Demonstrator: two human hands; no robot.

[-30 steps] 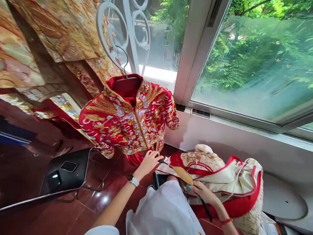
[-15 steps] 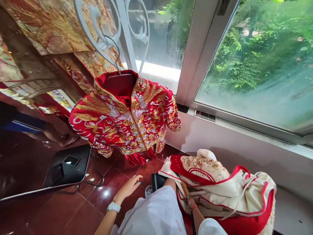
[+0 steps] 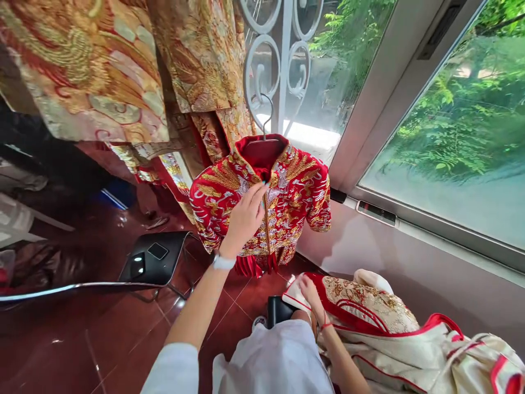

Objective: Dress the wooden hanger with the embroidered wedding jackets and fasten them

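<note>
A red jacket (image 3: 295, 208) with gold and silver embroidery hangs on a hanger (image 3: 266, 139) in front of me. My left hand (image 3: 246, 216), a white watch on its wrist, reaches over the jacket's front. Its fingers are stretched out, with the tips by the collar opening; whether they touch the cloth I cannot tell. Lower right, my right hand (image 3: 310, 291) has its fingers curled closed beside the edge of a cream and red embroidered garment (image 3: 394, 350). What lies inside those fingers is hidden. That garment is bunched at my right side.
White scrolled metalwork (image 3: 283, 60) stands behind the hanger. More gold embroidered garments (image 3: 98, 71) hang at upper left. A black chair (image 3: 164, 257) with a phone-like device on its seat stands at left. Another phone (image 3: 376, 212) lies on the windowsill at right.
My left hand has risen from low over the floor to the jacket's front. My right hand has moved up along the cream garment, and the orange-brown handle near it no longer shows. The view has shifted left.
</note>
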